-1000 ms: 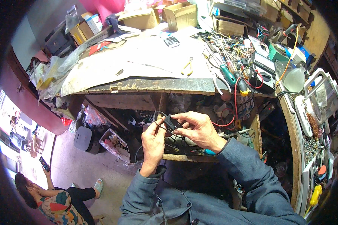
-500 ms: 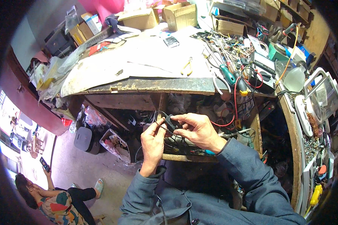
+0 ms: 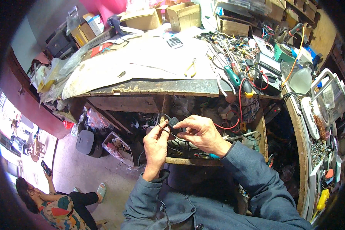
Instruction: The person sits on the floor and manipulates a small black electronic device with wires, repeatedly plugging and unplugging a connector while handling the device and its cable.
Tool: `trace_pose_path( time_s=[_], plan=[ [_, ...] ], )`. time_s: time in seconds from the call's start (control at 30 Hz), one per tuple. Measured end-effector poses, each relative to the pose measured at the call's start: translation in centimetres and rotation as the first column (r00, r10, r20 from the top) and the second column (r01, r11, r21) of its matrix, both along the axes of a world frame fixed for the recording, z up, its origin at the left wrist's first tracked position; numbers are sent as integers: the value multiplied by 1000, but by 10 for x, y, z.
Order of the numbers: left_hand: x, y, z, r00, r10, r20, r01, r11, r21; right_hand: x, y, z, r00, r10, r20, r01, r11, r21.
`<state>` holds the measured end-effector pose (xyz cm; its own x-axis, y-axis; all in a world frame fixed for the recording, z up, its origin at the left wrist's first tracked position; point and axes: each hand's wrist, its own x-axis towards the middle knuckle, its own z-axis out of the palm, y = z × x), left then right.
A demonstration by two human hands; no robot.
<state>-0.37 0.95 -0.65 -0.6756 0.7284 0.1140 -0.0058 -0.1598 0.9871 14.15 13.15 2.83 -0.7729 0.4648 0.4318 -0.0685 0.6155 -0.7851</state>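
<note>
In front of the bench edge, both hands are close together around a small black boxy piece (image 3: 173,122); what kind of piece it is does not show clearly. My right hand (image 3: 203,135) pinches it between thumb and fingers, which cover part of it. A thin black cable (image 3: 168,131) runs between the hands, and my left hand (image 3: 156,147) grips it between thumb and forefinger. More loops of dark cable hang below the fingers, partly lost against the dark shelf.
The workbench (image 3: 142,87) carries yellow-handled pliers (image 3: 190,68), a green screwdriver (image 3: 232,76), a black meter (image 3: 266,80) with red leads, and piled wires. Cardboard boxes (image 3: 184,17) stand behind. A grey bin (image 3: 86,142) is on the floor; a seated person (image 3: 61,205) holds a phone at lower left.
The black piece has turned in my right fingers, so a different, squarer face shows. My left hand has hardly moved.
</note>
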Motion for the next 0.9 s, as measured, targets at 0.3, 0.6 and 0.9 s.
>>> trace_pose_path(
  time_s=[0.3,0.6,0.9],
  plan=[
    [0,-4,8,991,-80,107,59,980,189,0,1,4,997,-61,46,69,977,-200],
    [3,-5,9,982,-158,-103,163,986,41,2,5,5,995,-21,102,31,995,-100],
    [9,-7,7,950,-105,-294,129,989,65,1,9,-2,997,-41,58,49,988,-146]
  ],
)
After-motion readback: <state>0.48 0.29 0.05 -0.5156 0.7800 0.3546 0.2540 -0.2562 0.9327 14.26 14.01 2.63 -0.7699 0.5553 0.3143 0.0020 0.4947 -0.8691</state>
